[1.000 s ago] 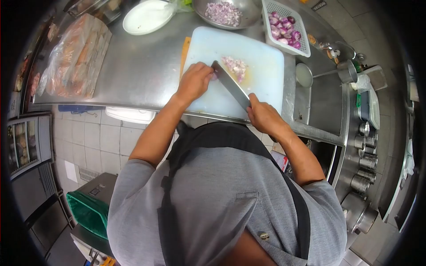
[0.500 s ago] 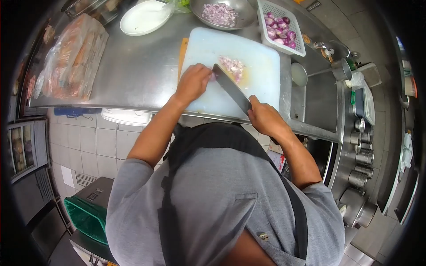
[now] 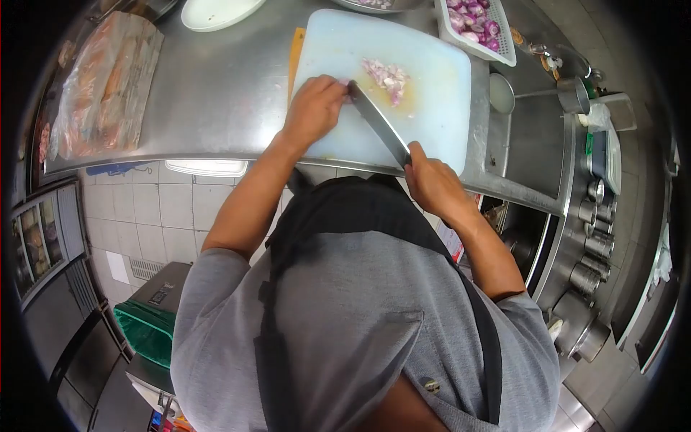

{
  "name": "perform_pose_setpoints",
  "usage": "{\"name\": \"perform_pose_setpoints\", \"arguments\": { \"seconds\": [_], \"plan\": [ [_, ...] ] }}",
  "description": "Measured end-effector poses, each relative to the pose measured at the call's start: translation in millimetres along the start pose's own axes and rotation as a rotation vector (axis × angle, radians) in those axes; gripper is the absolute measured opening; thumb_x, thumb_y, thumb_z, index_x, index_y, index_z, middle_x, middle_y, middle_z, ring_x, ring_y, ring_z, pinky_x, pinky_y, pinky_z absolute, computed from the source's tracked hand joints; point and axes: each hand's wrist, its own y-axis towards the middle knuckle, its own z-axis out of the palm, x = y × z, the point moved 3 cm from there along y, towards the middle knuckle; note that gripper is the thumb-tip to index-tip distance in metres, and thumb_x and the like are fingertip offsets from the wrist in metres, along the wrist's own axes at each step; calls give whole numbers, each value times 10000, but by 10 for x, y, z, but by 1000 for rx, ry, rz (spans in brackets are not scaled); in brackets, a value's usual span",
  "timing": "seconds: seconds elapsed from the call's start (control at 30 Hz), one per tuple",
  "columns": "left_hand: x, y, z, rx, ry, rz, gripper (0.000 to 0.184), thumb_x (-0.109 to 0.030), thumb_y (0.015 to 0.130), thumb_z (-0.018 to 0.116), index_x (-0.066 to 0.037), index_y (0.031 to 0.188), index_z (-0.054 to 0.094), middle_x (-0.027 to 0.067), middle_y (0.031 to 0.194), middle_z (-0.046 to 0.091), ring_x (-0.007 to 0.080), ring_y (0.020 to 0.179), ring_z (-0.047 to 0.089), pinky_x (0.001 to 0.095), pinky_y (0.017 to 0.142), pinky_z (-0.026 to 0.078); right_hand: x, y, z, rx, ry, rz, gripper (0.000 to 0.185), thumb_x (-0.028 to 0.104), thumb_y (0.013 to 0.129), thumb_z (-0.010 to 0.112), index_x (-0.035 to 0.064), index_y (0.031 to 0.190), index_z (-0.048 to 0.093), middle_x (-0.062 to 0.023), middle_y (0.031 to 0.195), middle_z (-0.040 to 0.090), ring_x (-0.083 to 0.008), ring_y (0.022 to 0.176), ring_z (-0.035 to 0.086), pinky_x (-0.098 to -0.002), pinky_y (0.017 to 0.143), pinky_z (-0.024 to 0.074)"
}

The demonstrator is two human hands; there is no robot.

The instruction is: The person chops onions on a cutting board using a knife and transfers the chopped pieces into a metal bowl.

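From where I stand, the metal worktop is crowded at its edges. Over to the person's left sits a bulky clear plastic bag of something orange-pink, well apart from the cutting. An orange-yellow board pokes out under the left side of the white cutting board. On the person's right, a recessed metal basin lies just beside the cutting board, and metal pots stand farther along. Down on the floor side, to the left, there's a green bin.

As for containers, the white plate is at the far edge of view. Next along, a metal bowl, mostly cut off, shows a little chopped onion inside. The white basket, near the board's far right corner, holds peeled purple onions. By the basin, a round vessel has something pale in it; I can't tell what.

The right grip is clamped round the handle of the knife, its blade slanting across the board. The left grip is closed on an onion piece by the blade's tip. Diced onion lies just beyond the blade.
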Motion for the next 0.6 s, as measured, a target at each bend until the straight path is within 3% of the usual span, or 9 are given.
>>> {"name": "perform_pose_setpoints", "arguments": {
  "seconds": [0.3,0.4,0.6],
  "plan": [
    [11,3,-9,-12,17,25,161,-15,872,735,-46,1029,722,101,1037,689,325,975,655,422,870,538,91,-59,-288,-46,-20,-15,207,108,1021,579,9,1148,449,-290,776,673,-541,787,653,-628,708,476],
    [2,16,-5,-56,-24,60,145,6,841,725,-48,975,709,109,953,655,348,891,629,445,801,518,61,13,-178,-31,18,-27,210,105,1018,576,5,1148,446,-297,781,675,-541,790,660,-630,717,487],
    [-38,10,-45,21,35,-12,178,-21,859,757,-43,1033,728,98,1012,691,322,954,666,406,857,545,-175,-54,-45,-16,105,-28,212,121,1020,582,27,1168,463,-280,804,691,-528,805,675,-631,726,490]
  ]
}}
